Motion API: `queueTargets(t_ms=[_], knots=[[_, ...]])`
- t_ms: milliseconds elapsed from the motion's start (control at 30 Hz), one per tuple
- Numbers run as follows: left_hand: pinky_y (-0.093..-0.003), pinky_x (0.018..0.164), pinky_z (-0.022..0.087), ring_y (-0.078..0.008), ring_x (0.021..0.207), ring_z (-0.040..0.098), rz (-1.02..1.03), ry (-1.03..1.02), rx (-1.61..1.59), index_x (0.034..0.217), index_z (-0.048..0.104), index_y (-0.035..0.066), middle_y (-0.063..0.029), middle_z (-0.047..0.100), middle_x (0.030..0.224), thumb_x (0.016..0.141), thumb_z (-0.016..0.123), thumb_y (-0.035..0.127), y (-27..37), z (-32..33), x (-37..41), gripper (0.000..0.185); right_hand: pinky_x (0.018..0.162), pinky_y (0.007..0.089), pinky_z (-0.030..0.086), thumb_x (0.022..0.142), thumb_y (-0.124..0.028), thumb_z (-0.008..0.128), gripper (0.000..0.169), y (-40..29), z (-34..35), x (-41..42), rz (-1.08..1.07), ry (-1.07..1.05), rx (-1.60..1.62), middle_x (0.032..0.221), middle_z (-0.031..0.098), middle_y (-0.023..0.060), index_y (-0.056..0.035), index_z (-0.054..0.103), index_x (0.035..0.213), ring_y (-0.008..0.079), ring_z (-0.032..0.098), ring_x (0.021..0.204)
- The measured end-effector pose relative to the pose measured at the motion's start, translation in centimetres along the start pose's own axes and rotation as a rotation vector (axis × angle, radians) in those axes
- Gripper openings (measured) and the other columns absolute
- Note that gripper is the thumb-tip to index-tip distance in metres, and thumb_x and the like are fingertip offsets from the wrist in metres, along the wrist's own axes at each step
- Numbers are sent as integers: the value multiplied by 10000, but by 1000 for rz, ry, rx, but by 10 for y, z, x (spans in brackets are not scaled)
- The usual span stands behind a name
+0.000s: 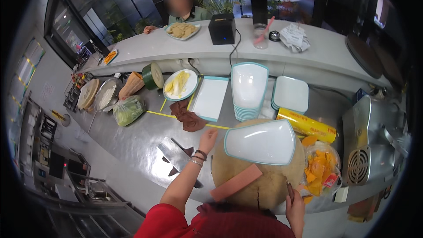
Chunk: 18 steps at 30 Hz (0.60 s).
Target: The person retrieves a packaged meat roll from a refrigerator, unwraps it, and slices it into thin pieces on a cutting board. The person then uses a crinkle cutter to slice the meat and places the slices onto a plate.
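My left hand is over the steel counter, just left of a round wooden chopping block; I cannot tell whether it holds anything. In my right hand, at the block's lower right edge, is a small knife with a brown handle. A white plate with a turquoise rim lies on the far part of the block. Nearer me, a long pinkish rectangular block lies slanted on the wood. Left of my forearm, a cleaver rests on the counter, and a brown cloth lies beyond my left hand.
Stacked white dishes, square plates and a yellow roll box stand behind the block. Orange peelings lie right, beside a steel machine. Bagged greens, squash and a plate of cabbage sit left. A person stands across the ledge.
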<state>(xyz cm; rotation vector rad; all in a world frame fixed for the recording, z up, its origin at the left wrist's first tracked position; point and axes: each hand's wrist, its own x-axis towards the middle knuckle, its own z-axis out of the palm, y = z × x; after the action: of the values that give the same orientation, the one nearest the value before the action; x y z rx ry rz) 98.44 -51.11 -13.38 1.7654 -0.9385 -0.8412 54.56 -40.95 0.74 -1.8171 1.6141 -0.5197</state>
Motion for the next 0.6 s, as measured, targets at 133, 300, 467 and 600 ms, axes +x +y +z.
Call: queueTargets(t_ms=[133,300,467,600], knots=[[-378,899,446,-324,1051,545,133,164,378,1162,562,37,-196,550,1157,760,667,182,-57,-49,17,440,742,422,459,875,-81,511,312,0,19,-6,72,20,20,1002,604,253,6,512,1176,406,588,904],[-370,1027,364,-340,1241,411,-30,229,539,1215,527,67,-207,378,1372,709,684,176,-71,-93,60,540,968,343,382,908,-29,419,398,3,35,-2,115,68,137,1287,493,241,73,394,1292,319,489,1202],[-391,1001,396,-351,1215,437,-95,250,636,1315,418,107,-181,294,1435,696,704,186,-89,-132,104,687,1030,338,327,917,-49,427,435,2,44,-1,45,42,108,1352,436,211,46,361,1336,293,425,1262],[-450,964,401,-345,1241,390,-209,399,953,1274,436,137,-168,332,1398,649,748,251,-90,-121,130,708,1043,363,307,925,-94,462,464,-11,41,-3,63,51,25,1363,425,196,-5,342,1364,304,387,1285]])
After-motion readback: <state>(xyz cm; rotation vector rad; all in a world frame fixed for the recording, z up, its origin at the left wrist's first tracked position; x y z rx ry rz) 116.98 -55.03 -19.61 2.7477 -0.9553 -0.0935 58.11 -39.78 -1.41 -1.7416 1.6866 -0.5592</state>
